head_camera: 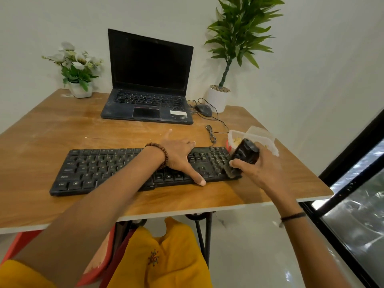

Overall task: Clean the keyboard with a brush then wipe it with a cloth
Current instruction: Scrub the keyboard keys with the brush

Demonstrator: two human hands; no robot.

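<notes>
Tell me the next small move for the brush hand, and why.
Probably sweep the brush a short stroke across the number-pad keys. The right hand grips it with bristles down at the right end of the keyboard, and the left hand lies flat on the keys, steadying it.

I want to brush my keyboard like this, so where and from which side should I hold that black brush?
Grip the brush by its rounded black body, coming from the right as the right hand does: its bristles point down onto the right end of the keyboard.
</notes>
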